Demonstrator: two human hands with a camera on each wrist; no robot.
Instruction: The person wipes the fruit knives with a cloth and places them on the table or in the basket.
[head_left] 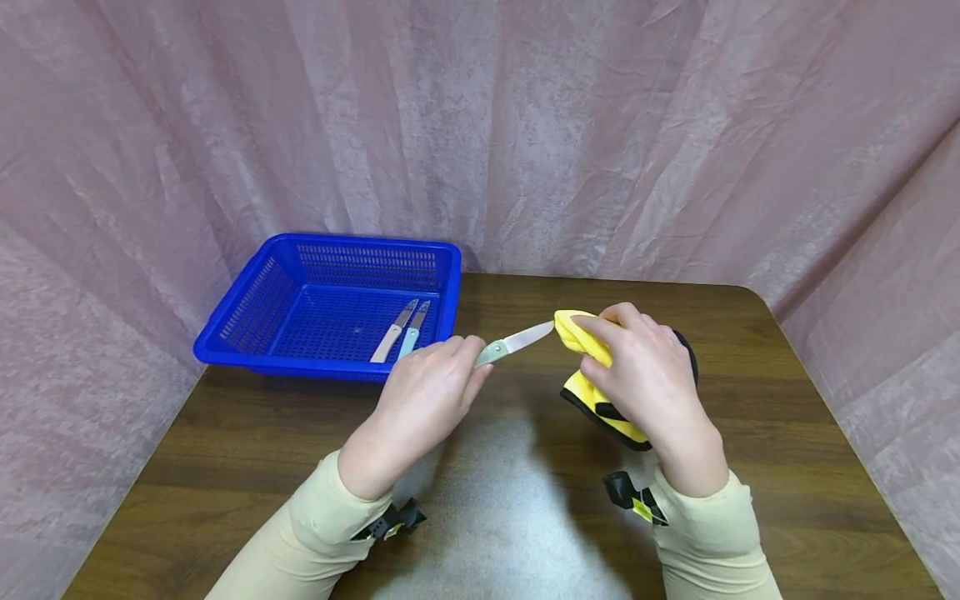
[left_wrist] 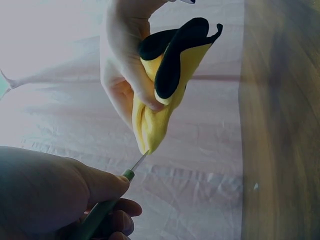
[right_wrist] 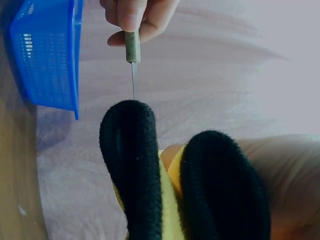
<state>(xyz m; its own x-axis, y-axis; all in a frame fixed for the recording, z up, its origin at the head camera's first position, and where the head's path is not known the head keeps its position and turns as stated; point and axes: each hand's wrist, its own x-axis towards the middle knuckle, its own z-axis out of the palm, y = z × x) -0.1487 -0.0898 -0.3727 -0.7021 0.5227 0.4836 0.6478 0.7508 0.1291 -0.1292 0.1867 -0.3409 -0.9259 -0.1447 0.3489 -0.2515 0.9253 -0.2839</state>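
Observation:
My left hand [head_left: 429,385] grips the pale green handle of a small knife [head_left: 525,338], its blade pointing right. Folded yellow cloth [head_left: 576,332] with black edging is pinched in my right hand [head_left: 647,375], thumb on one side and fingers on the other. In the head view the knife's tip meets the cloth's folded end. Seen from the left wrist, the blade [left_wrist: 140,161] runs up to the bottom of the cloth [left_wrist: 155,127]. The right wrist view shows the black edging [right_wrist: 131,150] large in front, with the green handle [right_wrist: 132,47] beyond it.
A blue plastic basket [head_left: 247,360] stands at the back left of the wooden table [head_left: 757,400]. Inside it lie a knife with a cream handle [head_left: 387,343] and one with a light blue handle [head_left: 408,342]. Pink curtains [head_left: 525,133] hang behind the table and at both sides.

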